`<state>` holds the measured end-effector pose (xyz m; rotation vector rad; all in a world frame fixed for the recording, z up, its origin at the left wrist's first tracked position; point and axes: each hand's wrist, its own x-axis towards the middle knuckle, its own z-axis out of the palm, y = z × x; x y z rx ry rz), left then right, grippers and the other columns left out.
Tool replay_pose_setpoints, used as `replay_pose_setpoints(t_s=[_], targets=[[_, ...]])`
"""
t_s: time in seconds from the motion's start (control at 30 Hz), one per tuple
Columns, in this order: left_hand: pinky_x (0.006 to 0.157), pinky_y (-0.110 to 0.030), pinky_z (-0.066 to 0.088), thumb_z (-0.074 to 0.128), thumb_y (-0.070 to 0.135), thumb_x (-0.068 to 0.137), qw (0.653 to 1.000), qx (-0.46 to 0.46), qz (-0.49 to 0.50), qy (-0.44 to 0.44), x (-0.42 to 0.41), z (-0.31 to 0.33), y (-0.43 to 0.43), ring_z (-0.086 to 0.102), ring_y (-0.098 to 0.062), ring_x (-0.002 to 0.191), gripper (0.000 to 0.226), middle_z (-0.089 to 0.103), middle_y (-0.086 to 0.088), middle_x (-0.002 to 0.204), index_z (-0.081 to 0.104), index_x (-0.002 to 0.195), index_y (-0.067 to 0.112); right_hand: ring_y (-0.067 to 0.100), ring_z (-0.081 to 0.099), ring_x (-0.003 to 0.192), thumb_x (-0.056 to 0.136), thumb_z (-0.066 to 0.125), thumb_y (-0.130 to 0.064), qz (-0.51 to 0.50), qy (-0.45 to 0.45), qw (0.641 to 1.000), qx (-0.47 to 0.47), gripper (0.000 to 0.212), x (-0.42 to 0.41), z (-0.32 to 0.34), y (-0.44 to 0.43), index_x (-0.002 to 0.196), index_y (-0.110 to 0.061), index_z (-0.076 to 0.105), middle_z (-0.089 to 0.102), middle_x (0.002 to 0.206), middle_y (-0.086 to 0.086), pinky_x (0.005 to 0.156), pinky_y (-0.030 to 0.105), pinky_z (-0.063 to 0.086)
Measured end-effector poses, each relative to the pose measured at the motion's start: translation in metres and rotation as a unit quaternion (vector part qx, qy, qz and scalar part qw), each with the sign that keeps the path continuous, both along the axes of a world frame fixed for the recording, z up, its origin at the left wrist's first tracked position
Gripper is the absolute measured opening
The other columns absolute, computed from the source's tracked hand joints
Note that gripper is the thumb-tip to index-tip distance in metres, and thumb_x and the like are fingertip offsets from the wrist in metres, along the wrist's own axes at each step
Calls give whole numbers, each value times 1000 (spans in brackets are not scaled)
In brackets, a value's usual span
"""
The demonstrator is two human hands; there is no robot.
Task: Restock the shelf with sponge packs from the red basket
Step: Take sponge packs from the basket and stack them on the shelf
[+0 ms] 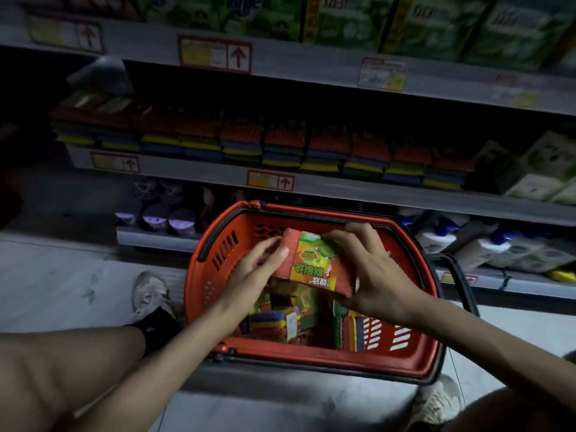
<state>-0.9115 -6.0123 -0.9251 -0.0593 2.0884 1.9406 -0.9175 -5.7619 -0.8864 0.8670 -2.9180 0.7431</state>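
**Lifting a sponge pack out of the basket**

A person crouches before the grey metal store shelf (202,177), with the red perforated plastic shopping basket (204,269) on the floor between the knees. Both hands hold one flat, plastic-wrapped sponge pack with a green-and-yellow label (314,263) just above the basket's opening, tilted and clear of the packs still lying inside (280,321). The left hand (249,272) grips the pack's left end, thumb on top and fingers reaching under it. The right hand (371,269) curls its fingers over the far edge and right end, thumb beneath. Neither hand is spread wide; both are closed on the pack.

The step in hand appears to be the pick-up: the pack is raised but not yet carried to the shelf. Above, a row of stacked red, blue and yellow sponge packs (280,145) already lines the middle tier. The next move likely calls for raising the pack, turning it to match that row and finding a gap; the dim shelf does not show where one lies.
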Motion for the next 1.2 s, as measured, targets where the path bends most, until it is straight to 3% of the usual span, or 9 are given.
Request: replay_pose_setpoints(t_s=[0.1,0.17,0.33,0.43,0.6,0.87,1.07,1.13,1.2], targets=[[110,-54,44,70,66,79,994,81,-37,-56,-6,5,13,64,-18,125,57,69,10,131,60,132,48,17,37,132,74,87,-37,24,20,999,-18,92,-5,11,7,150,-24,37,30,140,-3,103,35,50],[111,-59,42,77,64,74,994,92,-27,-46,-12,9,23,63,-22,126,63,70,9,130,59,133,46,18,37,134,74,85,-44,16,36,999,-15,92,-11,17,14,150,-27,36,29,142,-3,101,38,52],[108,-51,49,82,43,76,994,101,41,14,-32,25,55,70,-20,113,59,74,2,121,62,131,35,1,39,135,61,91,-54,-30,-109,985,-133,108,-20,28,44,151,-46,31,31,144,-18,100,22,52],[96,-39,57,84,35,72,992,90,71,50,-43,32,81,73,-18,107,62,74,-1,118,61,129,28,2,54,128,63,93,-41,-78,-182,951,-236,100,-18,30,68,148,-39,42,50,141,-11,103,25,52],[81,-23,56,84,36,72,991,62,59,107,-53,45,119,70,-14,108,58,74,3,115,63,125,28,7,68,112,84,81,-9,-119,-172,928,-307,54,-21,38,106,133,-21,60,69,122,0,92,26,58],[83,-24,57,85,39,77,984,62,36,165,-55,68,187,68,-9,109,64,68,10,122,57,135,39,13,71,105,76,88,-10,-188,-166,902,-353,55,-17,41,162,124,-21,62,71,114,5,91,39,60],[94,-30,56,81,17,84,975,113,58,183,-69,84,264,69,-9,110,53,67,-1,121,53,128,12,20,73,106,76,88,-18,-253,-142,851,-437,48,-22,50,204,119,-23,66,75,113,4,93,42,59],[103,-38,54,81,19,87,973,96,57,202,-72,82,283,66,-11,115,51,64,-4,128,55,132,19,18,74,104,77,87,-19,-267,-134,838,-457,47,-24,53,215,118,-23,66,75,114,3,87,38,59],[109,-28,47,77,31,90,973,36,62,219,-73,82,298,57,-1,120,54,53,1,135,55,138,37,17,74,103,77,87,-18,-281,-122,825,-475,46,-27,53,224,118,-23,66,75,115,3,87,37,59]])
